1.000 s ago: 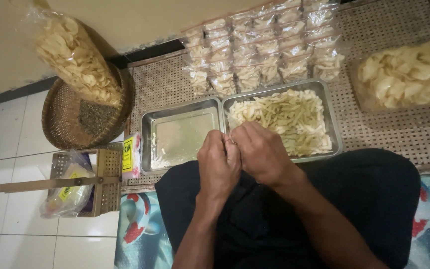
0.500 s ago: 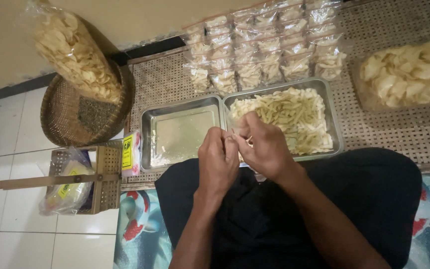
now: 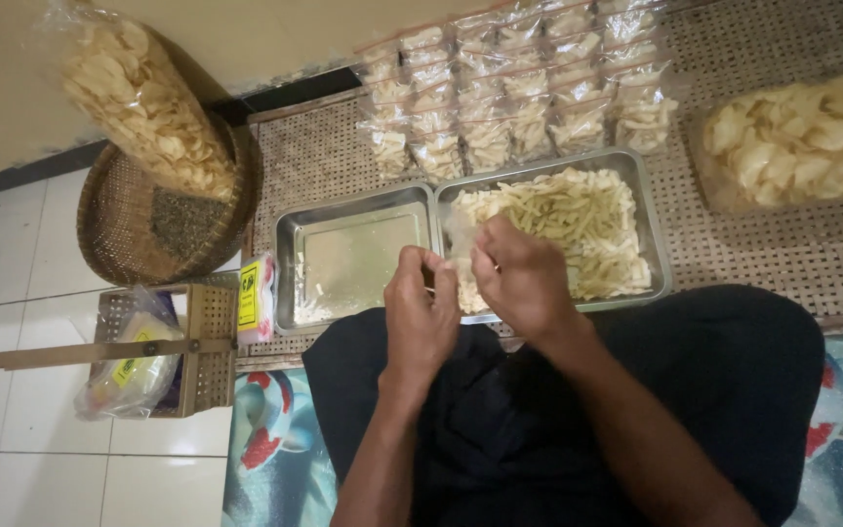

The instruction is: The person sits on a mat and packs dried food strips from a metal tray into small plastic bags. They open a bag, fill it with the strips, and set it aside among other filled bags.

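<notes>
Head view, looking down over my lap.

Surface: a woven mat (image 3: 782, 259) on a white tiled floor (image 3: 12, 293), against a cream wall (image 3: 12, 88); a patterned blue cloth (image 3: 265, 459) lies under my legs.

On the mat: two metal trays side by side and touching. The left tray (image 3: 290, 254) is nearly bare, with a few crumbs. The right tray (image 3: 651, 244) is heaped with pale yellow chip sticks (image 3: 578, 220).

Beyond the trays: rows of small filled clear packets (image 3: 509, 88).

Far right: a big clear bag of pale round crackers (image 3: 802, 137).

Left: another tall bag of crackers (image 3: 148, 98) standing in a round woven basket (image 3: 119, 224); a small square basket (image 3: 209, 342) nearer me.

My left hand (image 3: 421, 312) and right hand (image 3: 519, 278) meet over the trays' near edge, fingers curled and pinched together on a small clear plastic packet (image 3: 459, 229), thin and mostly hidden; its contents I cannot tell.
</notes>
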